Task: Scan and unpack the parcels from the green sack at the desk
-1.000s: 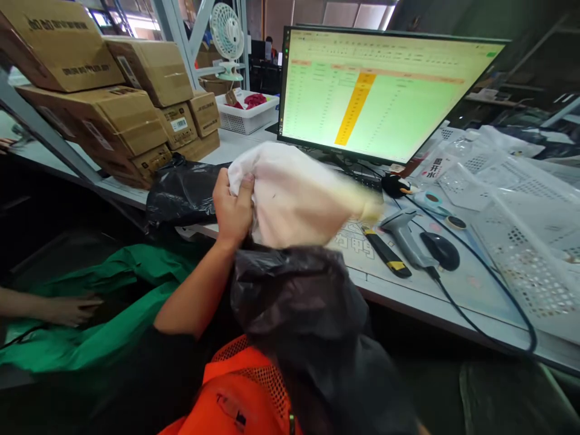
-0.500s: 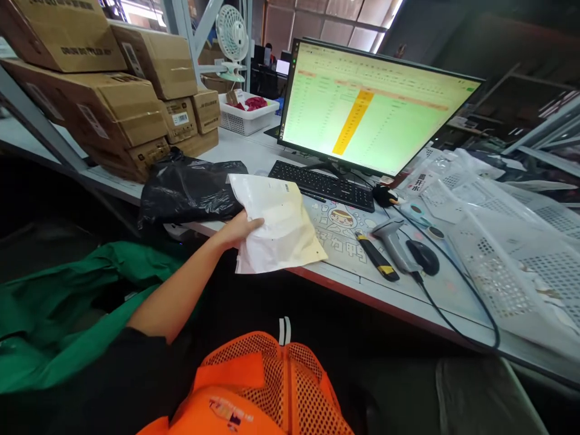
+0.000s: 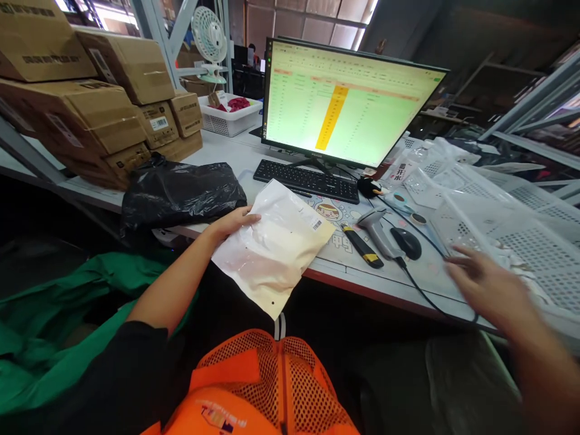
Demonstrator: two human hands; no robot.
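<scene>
A pale poly mailer bag (image 3: 272,244) with a small barcode label is gripped at its left edge by my left hand (image 3: 233,222), thumb on top. The bag hangs partly over the front edge of the desk (image 3: 312,272). On the right, my right hand (image 3: 487,287) is in the air near the desk edge, blurred by motion; its fingers reach left and hold nothing I can see. Between the hands lie a yellow-and-black utility knife (image 3: 362,246), a grey barcode scanner (image 3: 381,234) with its cable, and a black mouse (image 3: 406,243).
A monitor (image 3: 347,103) stands behind a black keyboard (image 3: 308,180). At left are a black plastic bag (image 3: 181,190) and stacked cardboard boxes (image 3: 72,115). A white basket (image 3: 231,118) sits at the back. White perforated baskets (image 3: 539,248) under clear plastic fill the right side.
My right hand has come into view from the right. The mailer bag has turned and tilted in my left hand, its lower corner now nearer my body. The view has shifted slightly right.
</scene>
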